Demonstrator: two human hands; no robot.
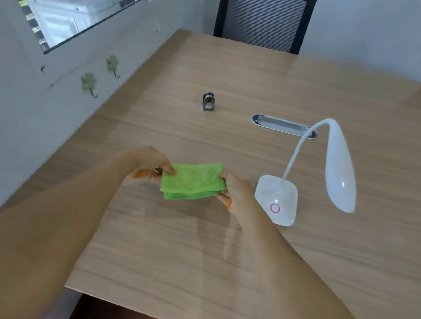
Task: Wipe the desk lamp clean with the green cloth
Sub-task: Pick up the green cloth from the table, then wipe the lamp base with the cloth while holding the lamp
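Note:
A folded green cloth (193,181) is held over the wooden table between both hands. My left hand (148,162) grips its left edge and my right hand (236,192) grips its right edge. Just right of my right hand stands the white desk lamp (340,165). Its square base (277,199) carries a pink ring button, and its thin neck curves up to a long head that hangs down to the right. Neither hand touches the lamp.
A small metal object (208,101) stands on the table (214,258) beyond the cloth, and a grey cable slot (283,125) sits behind the lamp. Two black chairs (264,14) stand at the far edge. A wall with a window and hooks runs along the left.

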